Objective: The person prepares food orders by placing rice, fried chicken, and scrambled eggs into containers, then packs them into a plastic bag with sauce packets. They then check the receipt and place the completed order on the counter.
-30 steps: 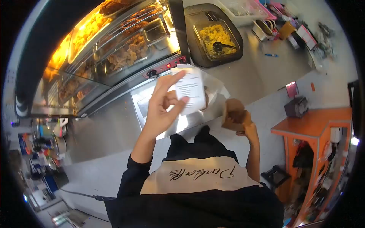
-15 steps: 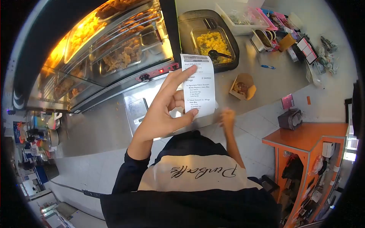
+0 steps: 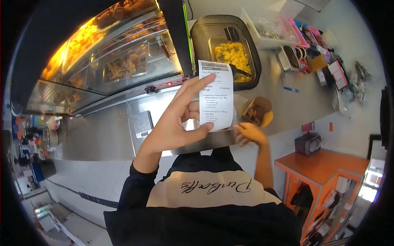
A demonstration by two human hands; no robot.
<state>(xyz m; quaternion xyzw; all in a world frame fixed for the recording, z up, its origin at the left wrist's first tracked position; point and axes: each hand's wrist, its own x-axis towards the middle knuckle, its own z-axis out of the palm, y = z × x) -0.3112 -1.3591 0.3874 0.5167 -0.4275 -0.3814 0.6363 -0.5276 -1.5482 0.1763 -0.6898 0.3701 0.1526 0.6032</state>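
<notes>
My left hand (image 3: pixel 174 119) pinches a printed receipt (image 3: pixel 216 98) between thumb and fingers, its text facing me. The slip reads "2 item(s)" with a list of food lines, and it overlaps the edge of a black pan (image 3: pixel 197 35) holding scrambled egg (image 3: pixel 234 57) and a black spoon (image 3: pixel 240 70). My right hand (image 3: pixel 252 133), slightly blurred, is over the counter's front edge with fingers loosely bent and apart, nothing visible in them. Just beyond it stands an open brown paper food box (image 3: pixel 266 119) with dark food inside.
A lit glass warmer (image 3: pixel 123 45) with trays of fried food fills the left. On the steel counter (image 3: pixel 94 131) lie a small scale (image 3: pixel 143 125) and a blue pen (image 3: pixel 291 89). A white bin (image 3: pixel 262 35) stands at the back, an orange desk (image 3: pixel 320 164) on the right.
My right hand has risen from in front of the counter toward the paper box, its fingers loosening. The left hand keeps the receipt nearly in place; the view has shifted slightly.
</notes>
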